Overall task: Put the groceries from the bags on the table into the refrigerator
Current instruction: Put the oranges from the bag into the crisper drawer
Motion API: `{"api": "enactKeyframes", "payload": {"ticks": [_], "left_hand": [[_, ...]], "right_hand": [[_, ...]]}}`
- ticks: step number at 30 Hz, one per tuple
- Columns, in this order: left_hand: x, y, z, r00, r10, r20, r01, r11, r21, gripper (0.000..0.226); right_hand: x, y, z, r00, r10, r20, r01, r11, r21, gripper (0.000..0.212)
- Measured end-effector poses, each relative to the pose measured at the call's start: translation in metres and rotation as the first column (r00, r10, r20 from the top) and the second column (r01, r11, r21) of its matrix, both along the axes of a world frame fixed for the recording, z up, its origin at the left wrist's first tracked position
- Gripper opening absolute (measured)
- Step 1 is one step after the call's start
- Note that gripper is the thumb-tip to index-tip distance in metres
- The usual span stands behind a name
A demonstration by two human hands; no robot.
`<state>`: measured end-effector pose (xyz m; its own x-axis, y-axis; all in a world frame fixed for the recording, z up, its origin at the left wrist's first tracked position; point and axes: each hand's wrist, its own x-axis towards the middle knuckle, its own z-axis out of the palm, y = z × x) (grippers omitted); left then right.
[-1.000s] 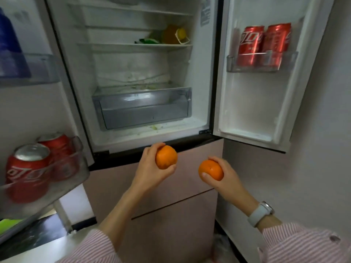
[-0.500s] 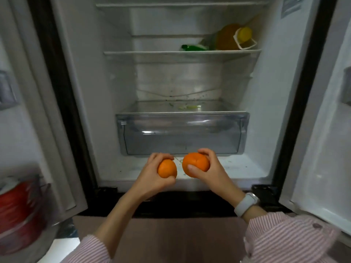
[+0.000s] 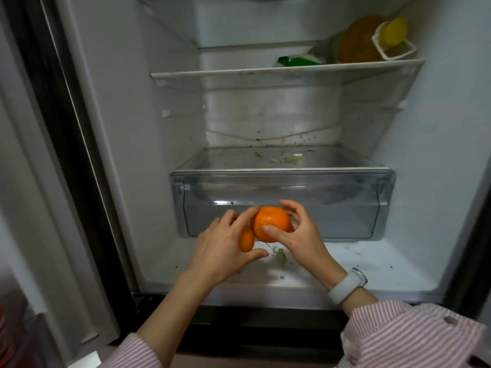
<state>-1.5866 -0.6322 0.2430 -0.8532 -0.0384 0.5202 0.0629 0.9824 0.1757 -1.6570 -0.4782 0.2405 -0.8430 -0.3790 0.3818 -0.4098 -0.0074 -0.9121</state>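
Nearest, at 6 o'clock: two striped sleeves, a white wristband [image 3: 348,285] on the right wrist.

Left hand [image 3: 223,248], fingers clamped on a small orange [image 3: 247,239], mostly hidden in the palm. Right hand [image 3: 297,235] at 3 o'clock of it, fingers closed around a larger orange [image 3: 271,221]. The two fruits touch. Both hover just above the refrigerator floor [image 3: 358,264], in front of the shut clear drawer [image 3: 345,197].

Farther, 12 o'clock: glass cover with green scraps, then a shelf [image 3: 239,74] holding a green packet [image 3: 297,61] and an orange jug [image 3: 358,41].

Judgement: placing step. Set the fruit down low and let it settle before releasing, or it may roll toward the front edge. Alternatively, free one hand to pull the drawer open.
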Motion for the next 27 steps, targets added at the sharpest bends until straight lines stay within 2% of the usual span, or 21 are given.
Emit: {"api": "enactKeyframes", "payload": {"ticks": [3, 7, 11, 16, 22, 24, 25, 26, 27], "left_hand": [[-0.004, 0.002, 0.001, 0.998, 0.041, -0.039, -0.043, 0.998, -0.042, 0.085], [-0.008, 0.003, 0.000, 0.996, 0.071, -0.057, -0.074, 0.996, -0.050, 0.082], [-0.013, 0.000, -0.008, 0.987, 0.027, -0.157, -0.036, 0.998, -0.054, 0.073], [-0.016, -0.001, -0.009, 0.986, -0.004, -0.167, -0.008, 0.997, -0.075, 0.070], [-0.015, -0.014, -0.015, 0.980, 0.011, -0.201, -0.014, 1.000, -0.017, 0.061], [-0.014, -0.020, -0.016, 0.976, 0.022, -0.217, -0.014, 0.999, 0.038, 0.061], [-0.014, -0.024, -0.014, 0.974, 0.031, -0.224, -0.017, 0.998, 0.065, 0.061], [-0.013, -0.028, -0.012, 0.972, 0.042, -0.231, -0.022, 0.996, 0.091, 0.061], [-0.013, -0.031, -0.008, 0.968, 0.059, -0.243, -0.032, 0.993, 0.115, 0.061]], "right_hand": [[-0.002, -0.003, 0.001, 1.000, -0.010, -0.007, 0.010, 0.999, -0.032, 0.056], [-0.001, 0.002, -0.001, 0.998, 0.051, 0.025, -0.051, 0.999, 0.005, 0.055], [0.000, 0.011, 0.000, 0.992, 0.122, 0.043, -0.124, 0.991, 0.051, 0.052], [-0.005, 0.016, 0.006, 0.983, 0.176, 0.048, -0.179, 0.982, 0.056, 0.051], [-0.008, 0.010, 0.006, 0.954, 0.298, 0.023, -0.299, 0.951, 0.074, 0.045], [-0.017, 0.009, 0.003, 0.973, 0.218, -0.073, -0.209, 0.971, 0.113, 0.035], [-0.024, 0.009, 0.001, 0.975, 0.087, -0.205, -0.056, 0.987, 0.152, 0.033], [-0.034, 0.009, 0.000, 0.919, -0.067, -0.389, 0.149, 0.971, 0.186, 0.033], [-0.045, 0.008, 0.000, 0.791, -0.183, -0.584, 0.360, 0.911, 0.201, 0.034]]}}
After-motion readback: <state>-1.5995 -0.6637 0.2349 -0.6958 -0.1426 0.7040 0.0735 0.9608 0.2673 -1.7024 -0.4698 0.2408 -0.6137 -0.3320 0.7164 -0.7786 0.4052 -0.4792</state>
